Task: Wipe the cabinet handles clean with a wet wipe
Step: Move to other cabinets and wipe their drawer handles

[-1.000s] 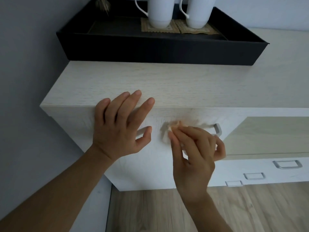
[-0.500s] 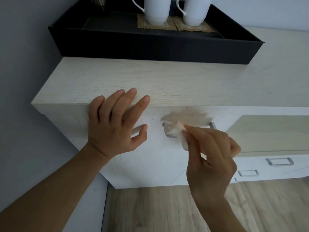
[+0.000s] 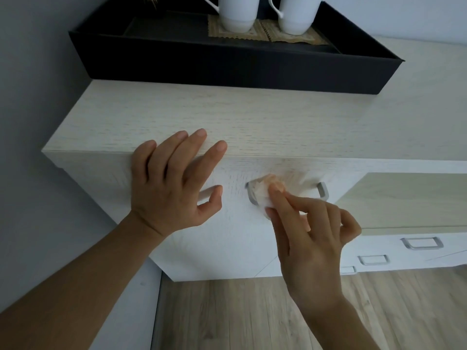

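A pale wood cabinet (image 3: 252, 122) fills the middle of the view. On its top drawer front sits a silver bar handle (image 3: 323, 190), with its left end partly covered. My right hand (image 3: 310, 238) pinches a crumpled white wet wipe (image 3: 262, 195) and presses it against the handle's left end. My left hand (image 3: 174, 183) lies flat with spread fingers on the cabinet's top front edge, left of the handle.
A black tray (image 3: 227, 64) with two white mugs (image 3: 237, 13) on woven mats stands at the back of the cabinet top. More silver handles (image 3: 422, 242) show on lower drawers at right. A grey wall runs along the left; wood floor (image 3: 252, 311) lies below.
My right hand has slid the wipe along the handle, right and then back to its left end. My left hand has stayed on the cabinet edge.
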